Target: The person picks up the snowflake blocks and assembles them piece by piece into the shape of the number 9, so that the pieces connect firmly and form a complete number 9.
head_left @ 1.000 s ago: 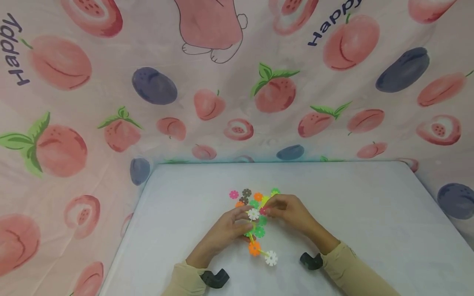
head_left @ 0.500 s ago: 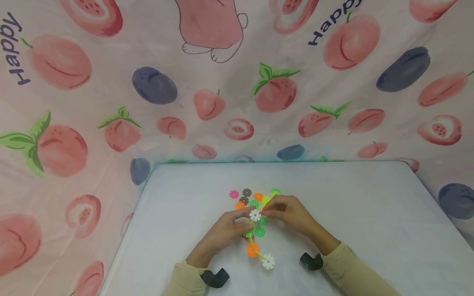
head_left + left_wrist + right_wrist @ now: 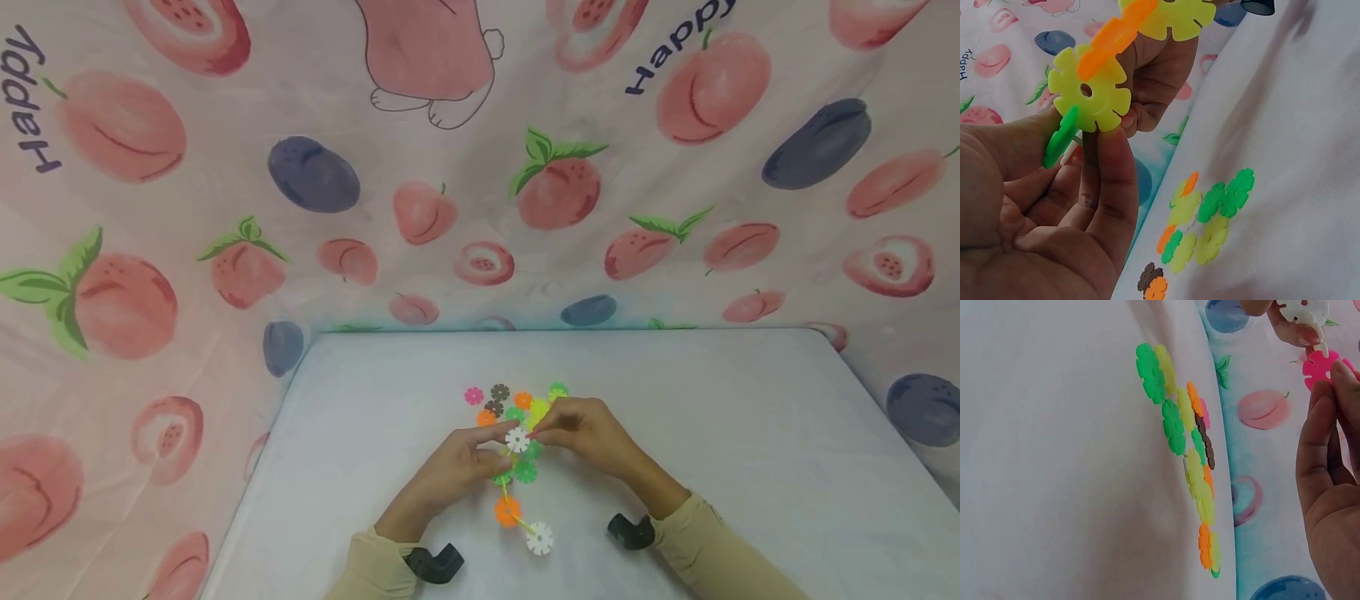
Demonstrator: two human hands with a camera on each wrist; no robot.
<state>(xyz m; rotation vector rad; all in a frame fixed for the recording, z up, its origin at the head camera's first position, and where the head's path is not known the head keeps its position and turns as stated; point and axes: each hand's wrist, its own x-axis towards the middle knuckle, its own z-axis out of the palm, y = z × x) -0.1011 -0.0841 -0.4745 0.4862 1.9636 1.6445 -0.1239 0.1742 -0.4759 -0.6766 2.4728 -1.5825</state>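
Observation:
My left hand (image 3: 457,458) holds a chain of notched plastic flower discs between thumb and fingers. A white flower disc (image 3: 517,439) sits at its upper end. Below the hand, the chain hangs down through an orange disc (image 3: 507,512) to another white disc (image 3: 539,538). In the left wrist view, a yellow disc (image 3: 1100,103) joins a green disc (image 3: 1060,140) near the fingertips. My right hand (image 3: 588,429) pinches a pink flower disc (image 3: 1318,367), whose edge meets the upper white disc in the right wrist view. How deep their slots engage cannot be seen.
Several loose flower discs lie on the white table (image 3: 720,433) beyond the hands, among them a brown disc (image 3: 500,392) and a pink one (image 3: 474,396). A fruit-print cloth (image 3: 480,192) rises behind the table. Black wrist mounts (image 3: 435,564) sit at both sleeves.
The lower end of the chain has swung left and toward me. The upper white disc has shifted slightly right and down, and less of the held pink disc shows. Both hands have barely moved.

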